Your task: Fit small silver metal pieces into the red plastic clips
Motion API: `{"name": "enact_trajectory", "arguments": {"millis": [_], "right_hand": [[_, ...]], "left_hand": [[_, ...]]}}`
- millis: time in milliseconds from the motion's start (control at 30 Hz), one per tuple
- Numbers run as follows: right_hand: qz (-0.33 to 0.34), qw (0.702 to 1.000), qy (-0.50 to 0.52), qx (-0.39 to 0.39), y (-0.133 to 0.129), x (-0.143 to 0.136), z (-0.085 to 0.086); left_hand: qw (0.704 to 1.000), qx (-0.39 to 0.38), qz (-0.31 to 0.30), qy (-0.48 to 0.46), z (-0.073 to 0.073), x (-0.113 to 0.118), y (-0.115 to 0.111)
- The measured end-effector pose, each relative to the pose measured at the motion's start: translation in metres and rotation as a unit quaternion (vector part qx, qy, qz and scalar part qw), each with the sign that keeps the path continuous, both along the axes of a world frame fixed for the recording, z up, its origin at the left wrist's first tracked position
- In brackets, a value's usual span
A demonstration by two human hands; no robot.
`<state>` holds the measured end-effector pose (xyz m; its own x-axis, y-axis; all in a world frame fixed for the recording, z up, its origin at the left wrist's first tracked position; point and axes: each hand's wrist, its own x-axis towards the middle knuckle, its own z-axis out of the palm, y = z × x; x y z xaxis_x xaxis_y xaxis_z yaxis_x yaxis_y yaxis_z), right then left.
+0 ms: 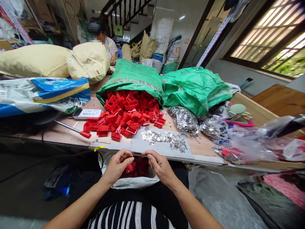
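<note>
At the table's front edge, my left hand (119, 166) is curled, thumb close to the fingertips; what it holds, if anything, I cannot make out. Opposite it, my right hand (160, 165) has its thumb and fingers drawn together, and anything between them is too small to name. Below both hands a white bag (135, 183) on my lap contains red plastic pieces (140, 167). Just beyond the hands, small flat metal pieces (158, 139) lie scattered on a grey sheet (139, 145). A pile of red plastic housings (124, 119) spills from a green woven sack (135, 76).
A red-handled tool (85, 134) and a white phone-like device (87, 114) lie left of the pile. Plastic bags of metal pieces (184, 121) stand right, before another green sack (193, 86). Large sacks (35, 60) line the back left. A person (111, 49) sits beyond them.
</note>
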<state>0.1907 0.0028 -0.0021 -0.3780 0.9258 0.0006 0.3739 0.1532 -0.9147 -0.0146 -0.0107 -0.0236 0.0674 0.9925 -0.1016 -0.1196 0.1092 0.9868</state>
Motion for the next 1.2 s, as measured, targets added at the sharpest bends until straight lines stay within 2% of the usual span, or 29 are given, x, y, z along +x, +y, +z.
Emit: {"name": "enact_trajectory", "arguments": {"millis": [67, 100, 200, 300, 367, 467, 600, 733, 900, 967, 1033, 1133, 1200], "right_hand": [[-0.004, 1.0, -0.007, -0.003, 0.0, 0.002, -0.003], [-0.006, 1.0, -0.011, -0.005, 0.0, 0.003, -0.004], [-0.01, 0.999, -0.031, -0.005, 0.001, 0.005, -0.007], [-0.02, 0.997, -0.077, 0.012, 0.002, 0.009, -0.007], [-0.044, 0.991, -0.12, 0.038, 0.005, 0.014, -0.007], [-0.096, 0.974, -0.18, 0.096, 0.012, 0.023, -0.008], [-0.121, 0.954, -0.235, 0.141, 0.025, 0.029, -0.01], [-0.134, 0.934, -0.297, 0.147, 0.037, 0.025, -0.011], [-0.168, 0.901, -0.37, 0.152, 0.046, 0.013, -0.011], [-0.172, 0.893, -0.387, 0.151, 0.047, 0.01, -0.012], [-0.17, 0.892, -0.391, 0.149, 0.048, 0.009, -0.012], [-0.166, 0.897, -0.381, 0.148, 0.048, 0.008, -0.013], [-0.167, 0.901, -0.371, 0.149, 0.048, 0.009, -0.013]], "left_hand": [[0.989, 0.091, 0.048, 0.109, 0.0, -0.011, 0.007], [0.974, 0.136, 0.077, 0.165, 0.0, -0.017, 0.011], [0.901, 0.234, 0.173, 0.323, 0.0, -0.032, 0.028], [0.823, 0.248, 0.23, 0.457, -0.006, -0.041, 0.045], [0.79, 0.24, 0.231, 0.514, -0.012, -0.045, 0.054], [0.768, 0.232, 0.219, 0.555, -0.021, -0.051, 0.063], [0.764, 0.235, 0.196, 0.568, -0.024, -0.056, 0.067], [0.771, 0.238, 0.172, 0.565, -0.022, -0.057, 0.062], [0.804, 0.266, 0.163, 0.506, -0.016, -0.052, 0.047], [0.836, 0.273, 0.161, 0.448, -0.013, -0.047, 0.041], [0.883, 0.251, 0.157, 0.365, -0.01, -0.041, 0.036], [0.958, 0.176, 0.13, 0.184, -0.005, -0.028, 0.03], [0.983, 0.139, 0.106, 0.061, -0.002, -0.02, 0.027]]}}
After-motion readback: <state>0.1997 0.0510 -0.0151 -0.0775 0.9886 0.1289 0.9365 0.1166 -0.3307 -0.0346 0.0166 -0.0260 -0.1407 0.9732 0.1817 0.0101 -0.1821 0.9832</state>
